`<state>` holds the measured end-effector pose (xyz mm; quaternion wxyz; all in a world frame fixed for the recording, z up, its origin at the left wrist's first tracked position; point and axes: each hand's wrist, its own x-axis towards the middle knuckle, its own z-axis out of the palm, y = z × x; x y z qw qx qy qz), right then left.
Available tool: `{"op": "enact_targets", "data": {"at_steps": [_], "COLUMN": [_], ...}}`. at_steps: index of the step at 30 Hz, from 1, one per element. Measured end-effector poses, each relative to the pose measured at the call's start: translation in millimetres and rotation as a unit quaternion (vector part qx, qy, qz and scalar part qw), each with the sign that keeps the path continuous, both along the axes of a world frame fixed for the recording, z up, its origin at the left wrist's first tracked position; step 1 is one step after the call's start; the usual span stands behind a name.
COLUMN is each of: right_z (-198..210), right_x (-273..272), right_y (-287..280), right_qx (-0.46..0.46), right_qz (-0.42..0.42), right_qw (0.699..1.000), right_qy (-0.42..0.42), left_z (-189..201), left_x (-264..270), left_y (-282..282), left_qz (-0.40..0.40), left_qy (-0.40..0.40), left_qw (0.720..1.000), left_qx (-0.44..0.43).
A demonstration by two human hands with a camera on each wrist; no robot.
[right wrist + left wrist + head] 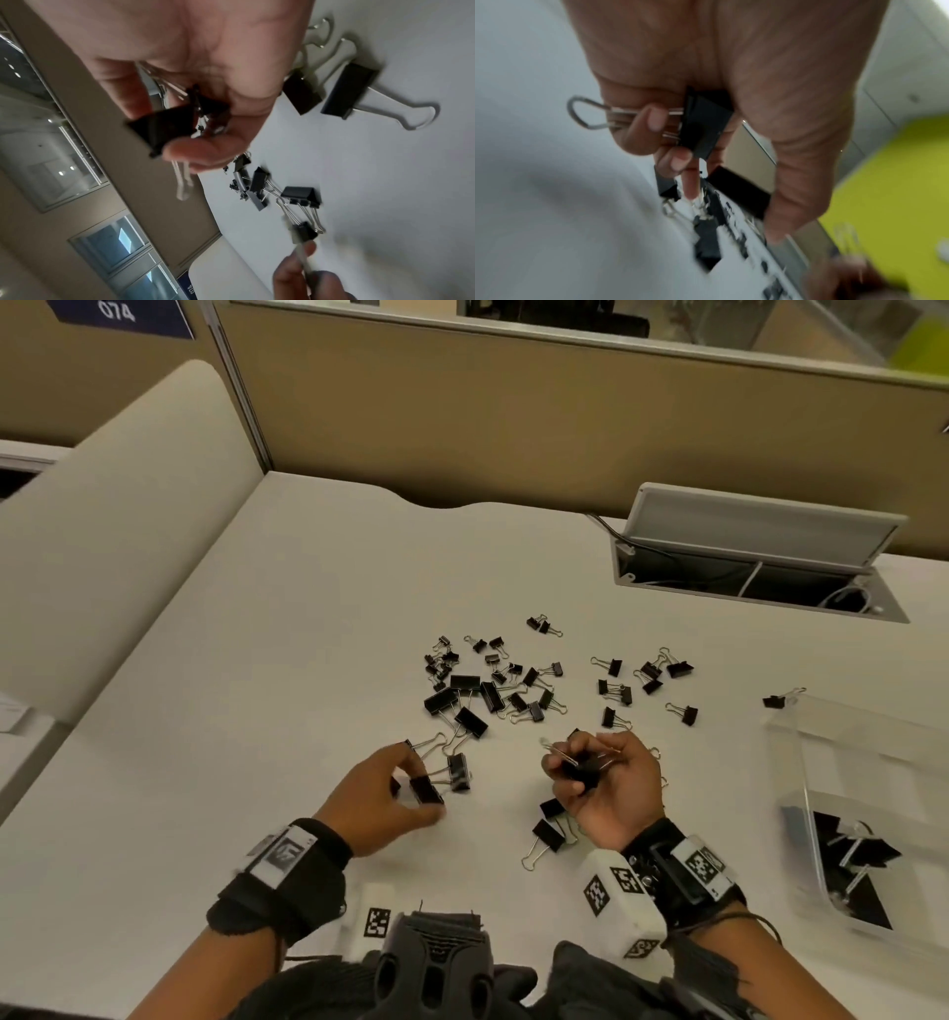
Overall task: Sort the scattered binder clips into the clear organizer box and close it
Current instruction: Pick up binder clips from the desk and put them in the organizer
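Both hands work low over the desk, each already loaded with clips. Held in the left hand [382,796] is a large binder clip [704,125]: the curled fingers [654,119] pin its wire handles against the palm while the black body sits by the thumb, which probably frees the forefinger to reach for the next one. Gathered in the right hand [608,785] is a bunch of large clips [177,125], fingers clenched round the black bodies with wire handles sticking out past them; collecting several likely saves trips to the box. How many it holds I cannot tell.

Just beside the left fingertips lies another large clip [458,770], and two more [549,834] rest under the right wrist. Farther out the scattered clips [493,683] spread across the white desk [205,711], large ones nearer, small ones beyond, with a looser group to the right.

Well to the right stands the clear organizer box [801,814], lid open, with a few large clips already in its near compartment [857,855]; one stray clip [775,701] sits by its far corner. Most of the sorting is, by my judgement, not yet done.

Beyond, an open cable hatch [760,567] is set into the desk.
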<state>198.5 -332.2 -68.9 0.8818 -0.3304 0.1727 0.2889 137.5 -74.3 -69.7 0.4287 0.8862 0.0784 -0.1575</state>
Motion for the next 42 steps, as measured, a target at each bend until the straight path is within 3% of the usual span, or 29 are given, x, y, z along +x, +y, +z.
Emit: {"op": "enact_targets", "data": {"at_steps": [2,5,7,9,12,14,16,18,21,22,24,26,29,32,34,36,37,39,42], "right_z": [-2.6,-3.4,-2.4,0.0,-2.0,-3.7,-4.7,-5.2,-5.4,-7.1,-10.4,-12.7,-15.0,-11.8,-6.2,-1.6,1.3,7.5,14.7], "right_x": [-0.7,-4.1,-5.7,-5.3,-2.0,-0.6,1.5,3.4,4.5,4.8,4.5,2.0,-2.3,-7.7,-14.1,-22.6,-26.4,-33.4,-42.2], "right_y": [7.6,22.4,31.7,42.6,56.4,64.2,70.9,76.0,81.9,83.7,85.6,85.8,81.6,69.6,58.2,42.6,33.5,15.1,-9.8], "right_qx": [0.006,-0.034,-0.121,-0.208,-0.31,-0.369,-0.433,-0.512,-0.604,-0.622,-0.648,-0.664,-0.661,-0.637,-0.583,-0.459,-0.386,-0.254,-0.107], "right_qz": [0.012,0.027,0.044,0.092,0.167,0.2,0.235,0.282,0.341,0.353,0.361,0.354,0.347,0.321,0.268,0.188,0.157,0.115,0.061], "right_qw": [1.0,0.999,0.991,0.969,0.915,0.876,0.83,0.759,0.638,0.611,0.581,0.574,0.589,0.639,0.72,0.847,0.897,0.957,0.992], "right_qy": [0.01,0.009,-0.028,-0.098,-0.197,-0.237,-0.26,-0.286,-0.334,-0.34,-0.335,-0.323,-0.31,-0.287,-0.263,-0.192,-0.147,-0.084,-0.028], "left_z": [7.7,12.7,14.4,17.0,20.4,16.9,13.8,12.8,9.5,7.9,4.2,0.0,-4.8,-8.7,-5.5,1.4,6.5,19.4,31.6], "left_x": [2.9,5.0,3.8,4.5,12.6,19.6,25.7,29.9,34.6,36.8,40.5,43.0,42.7,40.9,39.3,36.6,35.1,32.1,32.2], "left_y": [10.7,27.7,36.6,42.4,45.2,46.0,44.9,39.1,27.9,24.7,18.8,14.8,12.5,16.2,20.6,24.1,25.1,24.0,13.0], "left_qz": [0.089,0.208,0.251,0.263,0.286,0.29,0.24,0.145,0.059,0.047,0.034,0.023,0.025,0.024,0.028,0.046,0.061,0.084,0.093], "left_qy": [0.011,0.023,0.007,-0.012,-0.022,-0.011,0.004,0.018,0.052,0.06,0.07,0.075,0.07,0.065,0.047,0.018,0.014,0.046,0.097], "left_qw": [0.979,0.862,0.8,0.788,0.823,0.884,0.946,0.986,0.994,0.991,0.986,0.983,0.981,0.984,0.99,0.998,0.998,0.977,0.919], "left_qx": [-0.182,-0.462,-0.545,-0.556,-0.49,-0.366,-0.22,-0.077,0.078,0.108,0.145,0.167,0.178,0.164,0.132,0.046,-0.025,-0.19,-0.372]}}
